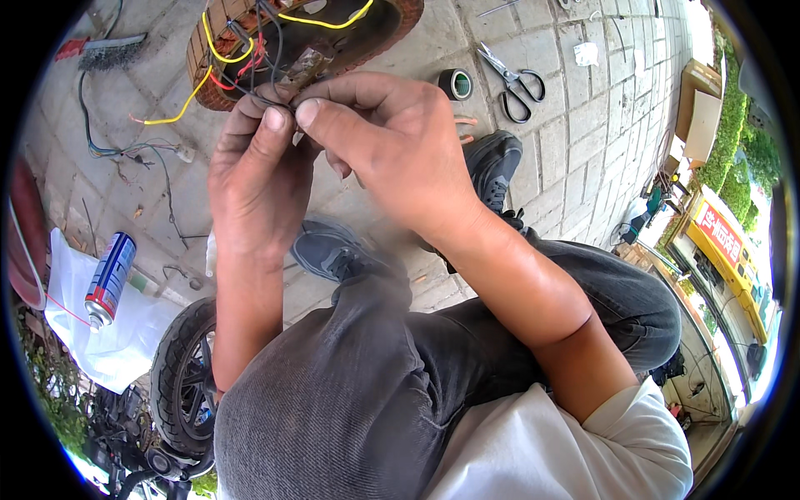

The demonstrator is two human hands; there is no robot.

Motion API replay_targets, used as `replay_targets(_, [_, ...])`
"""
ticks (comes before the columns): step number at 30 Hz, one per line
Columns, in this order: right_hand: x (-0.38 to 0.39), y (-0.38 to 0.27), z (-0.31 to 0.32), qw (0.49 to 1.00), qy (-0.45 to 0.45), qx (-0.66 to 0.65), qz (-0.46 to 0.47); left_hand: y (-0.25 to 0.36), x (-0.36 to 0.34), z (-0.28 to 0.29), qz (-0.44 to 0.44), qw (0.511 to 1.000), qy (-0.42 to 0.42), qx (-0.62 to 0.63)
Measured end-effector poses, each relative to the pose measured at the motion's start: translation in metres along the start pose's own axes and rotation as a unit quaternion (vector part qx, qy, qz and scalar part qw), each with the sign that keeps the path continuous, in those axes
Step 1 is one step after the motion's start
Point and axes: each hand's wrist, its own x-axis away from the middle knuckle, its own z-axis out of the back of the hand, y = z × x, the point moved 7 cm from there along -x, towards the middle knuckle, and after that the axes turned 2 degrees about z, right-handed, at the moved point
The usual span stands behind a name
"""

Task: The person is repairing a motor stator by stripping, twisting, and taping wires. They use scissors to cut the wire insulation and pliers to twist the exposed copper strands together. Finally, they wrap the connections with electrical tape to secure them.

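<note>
My left hand [254,171] and my right hand [396,158] meet just below a wheel with a rust-brown tyre [404,21] at the top, both pinching a thin dark wire [264,98] between thumbs and fingers. The rest of what lies between the fingertips is hidden. Yellow wires [187,100], along with red and black ones, trail from the wheel around my hands. To the right lie a roll of dark tape [456,84] and black-handled scissors [517,92] on the paving.
A brush [112,52], loose cables [133,152] and a spray can [111,279] on white plastic [117,354] lie left. A black tyre [171,392] is lower left. My shoes [492,167] and knees surround the work. Cardboard [700,117] and a yellow sign [725,283] stand far right.
</note>
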Motion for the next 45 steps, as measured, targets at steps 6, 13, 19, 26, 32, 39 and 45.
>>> replay_targets(6, [0.001,-0.001,0.002,0.999,-0.011,0.002,-0.050,0.002,-0.002,-0.007,0.009,0.999,-0.050,0.000])
replay_targets(13, [-0.003,-0.003,0.002,0.998,0.022,0.058,0.004,0.002,-0.003,-0.008,0.002,0.999,-0.038,-0.012])
replay_targets(19, [-0.005,-0.004,0.001,0.996,0.031,0.077,0.042,0.005,0.000,-0.004,-0.015,0.996,0.066,-0.062])
replay_targets(26, [-0.001,-0.015,0.000,0.953,0.080,0.184,0.228,0.020,0.006,-0.007,-0.036,0.965,0.211,-0.152])
replay_targets(32, [0.000,-0.017,-0.001,0.959,0.084,0.161,0.219,0.024,0.004,-0.007,-0.037,0.970,0.191,-0.144])
replay_targets(39, [-0.005,-0.012,0.001,0.995,0.038,0.075,0.058,0.016,0.002,-0.006,0.006,0.983,0.168,-0.073])
replay_targets(45, [-0.004,-0.016,0.001,0.999,-0.019,0.039,-0.022,0.012,0.003,-0.005,0.021,0.995,0.069,-0.064])
